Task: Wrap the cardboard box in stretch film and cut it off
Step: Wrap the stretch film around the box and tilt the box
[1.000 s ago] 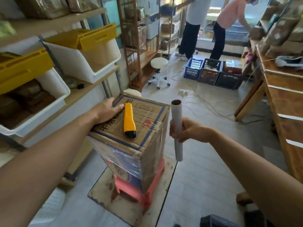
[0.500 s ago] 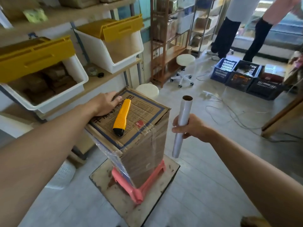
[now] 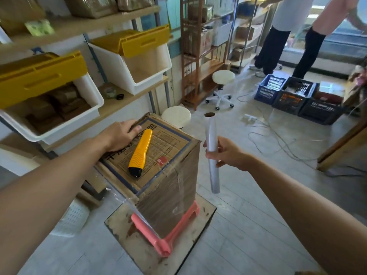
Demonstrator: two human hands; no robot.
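Since ~1 s ago the cardboard box (image 3: 168, 191) on the pink stool (image 3: 164, 245) has turned a bit under my flat, open left hand (image 3: 119, 135), while my right hand (image 3: 228, 153) grips the stretch film roll (image 3: 211, 135) just beside it, so I judge wrapping's ongoing, w/ the cut pending.

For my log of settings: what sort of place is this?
Probably a small stockroom or packing room: shelves carry lidded bins of brown parcels, crates sit on the floor, and a cardboard box stands partly wrapped in film.
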